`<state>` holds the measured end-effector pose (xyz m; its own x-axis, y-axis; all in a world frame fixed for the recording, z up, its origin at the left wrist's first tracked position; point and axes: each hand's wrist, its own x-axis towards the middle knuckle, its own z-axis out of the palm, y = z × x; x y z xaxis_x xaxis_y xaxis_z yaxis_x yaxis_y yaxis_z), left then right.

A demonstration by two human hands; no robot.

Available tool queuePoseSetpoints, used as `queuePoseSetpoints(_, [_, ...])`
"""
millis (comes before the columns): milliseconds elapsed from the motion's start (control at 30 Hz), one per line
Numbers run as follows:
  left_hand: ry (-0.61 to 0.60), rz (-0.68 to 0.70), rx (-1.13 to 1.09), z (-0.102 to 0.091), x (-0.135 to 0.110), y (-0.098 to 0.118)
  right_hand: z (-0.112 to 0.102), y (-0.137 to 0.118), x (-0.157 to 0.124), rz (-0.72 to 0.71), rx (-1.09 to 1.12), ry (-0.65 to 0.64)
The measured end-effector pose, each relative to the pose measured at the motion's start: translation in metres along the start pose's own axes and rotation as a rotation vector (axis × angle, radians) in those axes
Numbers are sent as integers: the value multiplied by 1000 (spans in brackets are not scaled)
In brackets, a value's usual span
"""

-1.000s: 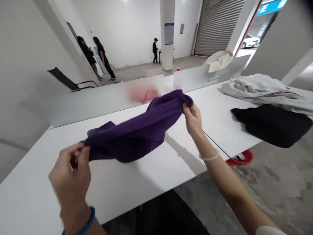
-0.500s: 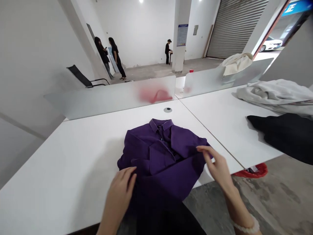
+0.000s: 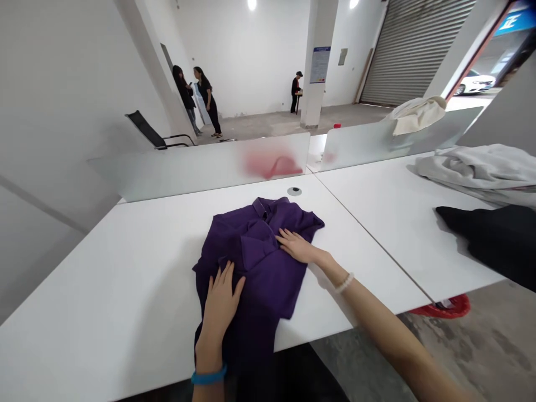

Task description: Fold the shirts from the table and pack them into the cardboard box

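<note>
A purple collared shirt (image 3: 255,262) lies on the white table (image 3: 125,279), its lower part hanging over the near edge. My left hand (image 3: 221,301) rests flat on the shirt's lower left, fingers spread. My right hand (image 3: 295,245) lies flat on its middle, just below the collar, fingers stretched out. Neither hand grips anything.
A black garment (image 3: 489,240) and a grey-white garment (image 3: 477,170) lie on the table at right. Frosted dividers (image 3: 196,167) run along the back edge, one with a cloth (image 3: 416,114) draped on it. A red basket (image 3: 448,307) sits on the floor. People stand far behind, near a black chair (image 3: 153,134).
The shirt, held up stretched between both hands a second ago, now lies on the table. Both hands let go and moved onto it, lying flat.
</note>
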<state>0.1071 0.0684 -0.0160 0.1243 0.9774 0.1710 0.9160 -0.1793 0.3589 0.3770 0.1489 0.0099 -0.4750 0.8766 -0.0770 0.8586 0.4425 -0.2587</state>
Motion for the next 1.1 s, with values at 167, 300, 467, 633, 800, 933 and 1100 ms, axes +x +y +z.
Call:
queuePoseSetpoints(167, [138, 65, 28, 0, -1, 6, -1, 5, 37, -3, -1, 20])
queuePoseSetpoints(300, [195, 140, -24, -3, -39, 17, -4, -21, 5, -38, 0, 179])
queuePoseSetpoints(467, [224, 161, -192, -18, -79, 45, -10, -73, -54, -414, 196, 144])
queuePoseSetpoints(633, [210, 425, -411, -53, -95, 83, -13, -82, -82, -408, 188, 122])
queuePoseSetpoints(800, [169, 536, -567, -77, -101, 91, -28, -36, -141, -289, 625, 420])
queuePoseSetpoints(933, [207, 333, -469, -67, -93, 71, -14, 11, -213, 140, 850, 609])
queuePoseSetpoints(1100, [172, 201, -158, -35, -72, 50, 22, 48, -272, 784, 818, 944])
